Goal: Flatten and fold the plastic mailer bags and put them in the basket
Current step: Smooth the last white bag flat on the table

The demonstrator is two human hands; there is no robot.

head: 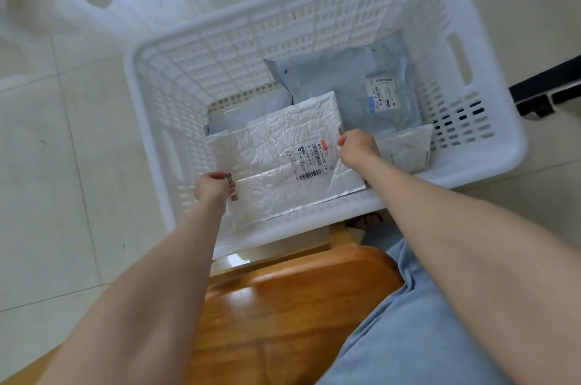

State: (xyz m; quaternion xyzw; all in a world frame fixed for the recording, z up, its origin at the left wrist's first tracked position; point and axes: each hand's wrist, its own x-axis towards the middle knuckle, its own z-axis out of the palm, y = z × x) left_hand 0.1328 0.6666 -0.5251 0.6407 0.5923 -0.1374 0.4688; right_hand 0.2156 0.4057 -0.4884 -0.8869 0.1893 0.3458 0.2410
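Both hands hold a crinkled white mailer over the near side of the basket. The left hand pinches its left edge. The right hand is curled round its right edge, fingertips hidden behind the sheet. The mailer's near edge overlaps the basket's rim; it seems to hang clear of the bottom, though contact cannot be told. Its label is too small to read. A grey mailer lies flat at the far side, partly covered, and a small pale bag sits beside the right wrist. A wooden seat is cut off below.
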